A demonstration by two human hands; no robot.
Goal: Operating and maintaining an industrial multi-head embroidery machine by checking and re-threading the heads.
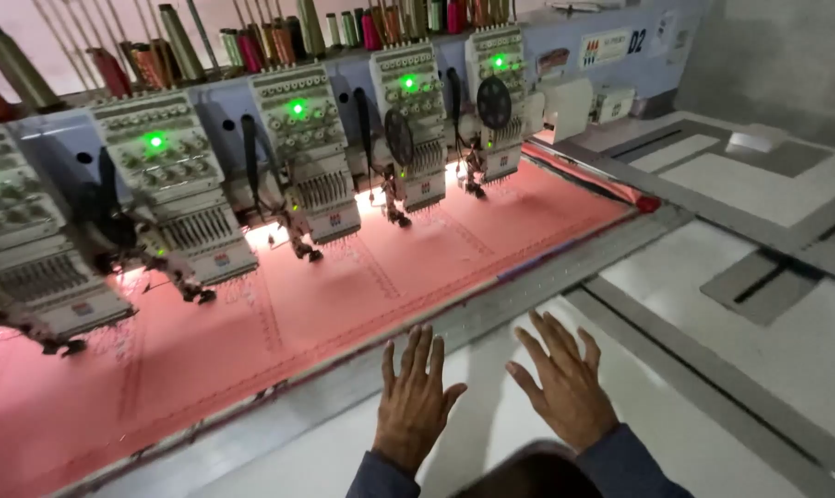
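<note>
I hold my left hand (416, 397) and right hand (565, 383) wide, empty, flat over the white bench (713, 304) near its front edge. The pink fabric (344, 295) lies beyond, under the embroidery heads (307, 157). Risk: reaching forward could put fingers beneath running needles.

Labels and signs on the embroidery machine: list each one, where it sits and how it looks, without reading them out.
Sign plate: top right of the machine's blue beam, white rectangle with small red and blue marks and dark characters.
Small sticker: front of a sewing head near the middle, white with red and blue.
Similar sticker: on the head at far left.
Green indicator lights: one atop each head, round and glowing.
</note>
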